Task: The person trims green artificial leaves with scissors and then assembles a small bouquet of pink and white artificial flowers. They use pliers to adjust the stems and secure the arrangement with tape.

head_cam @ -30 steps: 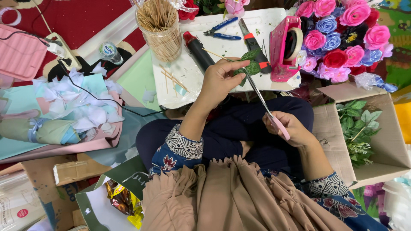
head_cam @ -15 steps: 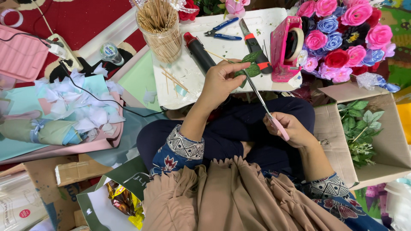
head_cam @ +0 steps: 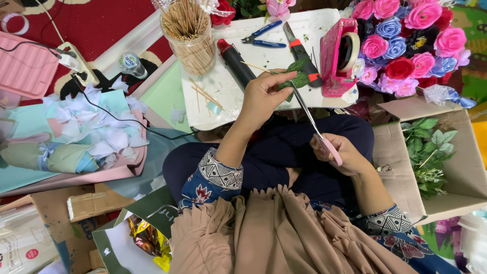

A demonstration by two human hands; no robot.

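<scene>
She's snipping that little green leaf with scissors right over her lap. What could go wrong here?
The scissors, held in the right hand, close right beside the left hand pinching the green leaf, so a fingertip might get nicked. The leaf is small, so a cut could stray and spoil it. Any offcuts would probably drop onto the dark lap and be hard to find.

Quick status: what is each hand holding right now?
Left hand: closed, pinching the green leaf piece.
Right hand: closed on the pink-handled scissors, blades up at the leaf piece.
</scene>
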